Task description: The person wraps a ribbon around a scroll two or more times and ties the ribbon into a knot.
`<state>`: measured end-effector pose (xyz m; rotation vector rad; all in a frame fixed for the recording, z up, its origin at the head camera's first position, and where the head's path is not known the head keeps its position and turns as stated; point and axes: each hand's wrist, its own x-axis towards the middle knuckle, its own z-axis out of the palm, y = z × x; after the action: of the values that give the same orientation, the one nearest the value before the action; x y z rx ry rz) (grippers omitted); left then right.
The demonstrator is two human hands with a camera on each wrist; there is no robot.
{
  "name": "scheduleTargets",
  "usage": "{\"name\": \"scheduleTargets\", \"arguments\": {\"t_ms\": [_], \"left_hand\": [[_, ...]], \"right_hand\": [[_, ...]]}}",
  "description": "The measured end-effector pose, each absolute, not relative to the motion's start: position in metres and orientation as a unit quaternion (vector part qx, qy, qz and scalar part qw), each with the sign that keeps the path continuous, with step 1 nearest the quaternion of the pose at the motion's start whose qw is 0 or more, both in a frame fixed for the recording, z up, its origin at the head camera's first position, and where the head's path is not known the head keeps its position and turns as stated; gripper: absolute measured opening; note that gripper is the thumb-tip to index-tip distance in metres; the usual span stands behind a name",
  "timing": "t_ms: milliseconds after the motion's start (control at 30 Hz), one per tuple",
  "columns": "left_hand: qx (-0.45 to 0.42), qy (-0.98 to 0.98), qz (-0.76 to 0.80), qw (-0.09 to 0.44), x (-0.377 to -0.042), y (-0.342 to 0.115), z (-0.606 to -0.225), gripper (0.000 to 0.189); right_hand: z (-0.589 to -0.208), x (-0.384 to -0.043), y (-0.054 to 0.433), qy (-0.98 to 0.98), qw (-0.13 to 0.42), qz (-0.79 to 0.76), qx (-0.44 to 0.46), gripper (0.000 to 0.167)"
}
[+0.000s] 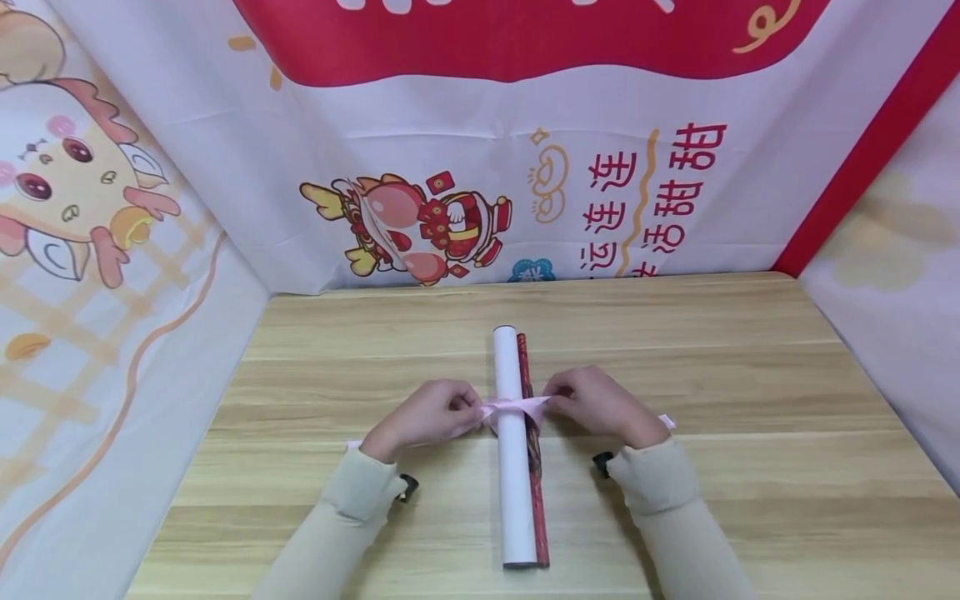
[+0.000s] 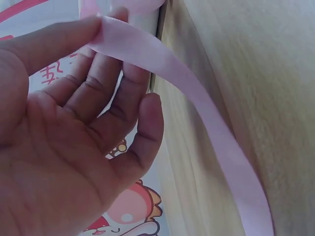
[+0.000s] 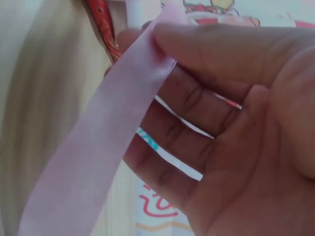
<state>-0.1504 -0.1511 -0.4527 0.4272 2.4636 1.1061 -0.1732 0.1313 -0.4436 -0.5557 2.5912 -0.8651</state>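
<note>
A long white tube [image 1: 514,483] with dark ends lies lengthwise on the table, and a thin red patterned stick [image 1: 537,508] lies along its right side. Pink ribbon [image 1: 510,405] crosses over the tube near its middle. On the left, my left hand [image 1: 442,408] pinches one length of it between thumb and fingertips; the tail hangs down past the palm in the left wrist view. My right hand [image 1: 596,404] pinches the other length close to the stick, and in the right wrist view that ribbon [image 3: 98,123] trails down across the fingers.
The wood-grain table [image 1: 337,333] meets a printed white cloth [image 1: 300,150] at its back edge. Ribbon ends show beyond each wrist. Small black pieces [image 1: 602,464] stick out at both cuffs.
</note>
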Motion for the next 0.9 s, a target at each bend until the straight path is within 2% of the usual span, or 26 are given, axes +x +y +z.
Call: {"name": "scheduleTargets", "arguments": {"t_ms": [500, 900], "left_hand": [[0.107, 0.896, 0.376, 0.212, -0.146, -0.181, -0.444, 0.008], [0.105, 0.899, 0.365, 0.218, -0.143, -0.19, -0.445, 0.009]], "right_hand": [[-0.435, -0.177, 0.163, 0.913, 0.19, -0.315, -0.178, 0.01], [-0.438, -0.178, 0.183, 0.911, 0.199, -0.306, -0.193, 0.008]]}}
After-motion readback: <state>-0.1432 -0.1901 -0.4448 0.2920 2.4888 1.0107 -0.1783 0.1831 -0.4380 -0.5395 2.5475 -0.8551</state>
